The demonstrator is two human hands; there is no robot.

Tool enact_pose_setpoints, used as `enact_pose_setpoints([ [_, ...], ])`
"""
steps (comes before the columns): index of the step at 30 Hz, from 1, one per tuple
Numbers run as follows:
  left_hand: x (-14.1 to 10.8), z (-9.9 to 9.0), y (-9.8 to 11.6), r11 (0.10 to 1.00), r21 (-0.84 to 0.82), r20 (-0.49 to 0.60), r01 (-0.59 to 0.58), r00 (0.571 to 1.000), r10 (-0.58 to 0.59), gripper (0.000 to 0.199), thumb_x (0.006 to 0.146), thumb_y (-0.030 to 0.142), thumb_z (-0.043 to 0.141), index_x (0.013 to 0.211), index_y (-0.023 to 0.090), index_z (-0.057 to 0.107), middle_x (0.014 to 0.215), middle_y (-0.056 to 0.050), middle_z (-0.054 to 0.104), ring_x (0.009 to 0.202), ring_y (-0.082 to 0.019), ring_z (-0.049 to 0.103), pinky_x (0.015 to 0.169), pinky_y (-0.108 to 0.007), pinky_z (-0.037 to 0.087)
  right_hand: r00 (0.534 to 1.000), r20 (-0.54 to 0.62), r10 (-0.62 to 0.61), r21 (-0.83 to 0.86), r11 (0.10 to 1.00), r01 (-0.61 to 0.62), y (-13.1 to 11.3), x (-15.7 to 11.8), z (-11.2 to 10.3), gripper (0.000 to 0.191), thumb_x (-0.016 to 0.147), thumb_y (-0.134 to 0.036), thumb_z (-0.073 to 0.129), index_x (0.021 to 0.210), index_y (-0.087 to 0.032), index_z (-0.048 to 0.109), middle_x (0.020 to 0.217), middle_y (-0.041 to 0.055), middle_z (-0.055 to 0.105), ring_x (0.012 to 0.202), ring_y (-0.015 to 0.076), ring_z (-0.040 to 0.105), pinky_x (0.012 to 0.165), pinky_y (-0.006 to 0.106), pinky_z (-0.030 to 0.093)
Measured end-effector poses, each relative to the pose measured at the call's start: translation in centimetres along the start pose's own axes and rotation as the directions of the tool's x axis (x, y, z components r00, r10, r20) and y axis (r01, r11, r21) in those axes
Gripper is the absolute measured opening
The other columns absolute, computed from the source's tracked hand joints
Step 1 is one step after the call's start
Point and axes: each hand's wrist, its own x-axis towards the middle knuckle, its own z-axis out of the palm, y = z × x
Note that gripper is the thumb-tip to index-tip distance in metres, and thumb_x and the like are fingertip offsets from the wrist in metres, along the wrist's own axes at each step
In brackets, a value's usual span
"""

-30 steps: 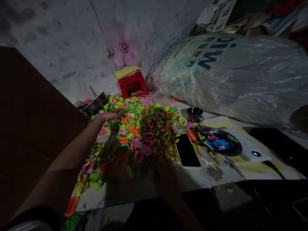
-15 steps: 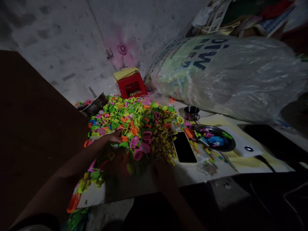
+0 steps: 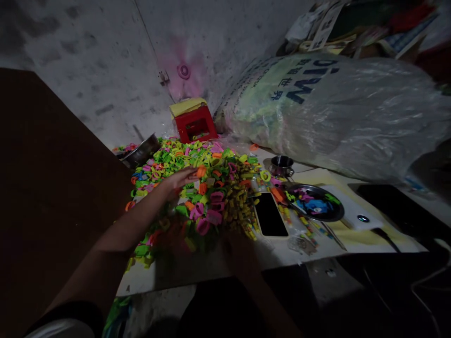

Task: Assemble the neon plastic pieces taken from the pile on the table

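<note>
My left hand [image 3: 179,182] reaches over a large pile of small green, yellow, pink and orange plastic pieces [image 3: 176,157]. Its fingertips are at an orange piece [image 3: 201,172]; the fingers look drawn together around it. My right hand [image 3: 237,251] is low at the table's front edge, in deep shadow, and its fingers cannot be made out. Just beyond it lie many small yellow pieces [image 3: 239,206], with pink ring-shaped pieces [image 3: 213,217] to their left.
A phone [image 3: 270,215] lies right of the pile. Farther right are a metal plate [image 3: 340,213] with coloured pieces, a metal cup [image 3: 282,165] and a dark flat object [image 3: 398,206]. Behind stand a red stool-like object [image 3: 181,126] and a big plastic bag [image 3: 345,117].
My left hand has moved forward and to the right over the pile and now has an orange piece at its fingertips. My right hand has hardly moved.
</note>
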Motion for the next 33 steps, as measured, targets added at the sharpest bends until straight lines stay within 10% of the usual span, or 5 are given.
enact_pose_setpoints([
  [5,-2.0,-2.8,1.8,0.974,0.222,0.098,-0.052,0.995,0.030,0.058,0.081,0.049,0.063,0.130,0.021,0.051,0.138,-0.010,0.051,0.122,-0.023,0.054,0.103,-0.035,0.043,0.999,0.041,-0.006,0.002,1.000,0.006,-0.1,0.1,-0.3,0.017,0.080,-0.016,0.052,0.093,-0.019,0.064,0.091,0.0075,0.066,0.087,0.0215,0.058,0.078,0.032,0.040],
  [10,-7.0,-5.8,-3.8,0.801,0.589,0.093,0.110,0.975,-0.202,0.060,0.043,0.043,0.086,0.094,0.018,0.069,0.112,-0.008,0.066,0.107,-0.026,0.058,0.091,-0.031,0.047,0.998,0.061,0.027,0.013,1.000,-0.027,-0.2,0.1,-0.4,0.018,0.082,-0.016,0.051,0.094,-0.019,0.063,0.094,0.0077,0.066,0.091,0.0222,0.058,0.081,0.033,0.040],
  [14,-8.4,-6.4,-7.0,0.702,0.705,0.072,0.102,0.974,-0.214,0.056,0.053,0.057,0.077,0.091,0.017,0.068,0.106,-0.010,0.066,0.102,-0.026,0.057,0.089,-0.031,0.046,0.998,0.056,0.016,-0.006,1.000,-0.015,-0.4,0.1,-0.6,0.018,0.081,-0.016,0.052,0.094,-0.018,0.063,0.092,0.0075,0.066,0.090,0.0216,0.058,0.080,0.032,0.039],
  [22,-10.6,-8.2,-7.0,0.571,0.813,0.039,0.113,0.968,-0.247,0.054,0.051,0.050,0.077,0.093,0.018,0.066,0.092,-0.006,0.068,0.088,-0.021,0.059,0.078,-0.026,0.046,0.997,0.078,0.016,-0.046,0.999,-0.012,-0.6,0.3,-0.8,0.015,0.082,-0.017,0.051,0.091,-0.018,0.064,0.089,0.0069,0.066,0.086,0.0204,0.057,0.076,0.030,0.037],
  [33,-11.2,-4.2,-6.9,0.512,0.857,0.059,0.060,0.975,-0.213,0.051,0.065,0.047,0.070,0.105,0.016,0.065,0.116,-0.011,0.063,0.101,-0.024,0.058,0.087,-0.028,0.045,0.999,0.044,-0.005,-0.058,0.998,0.007,-0.6,0.2,-0.8,0.014,0.082,-0.019,0.052,0.089,-0.018,0.064,0.086,0.0059,0.066,0.084,0.0199,0.058,0.075,0.030,0.037],
])
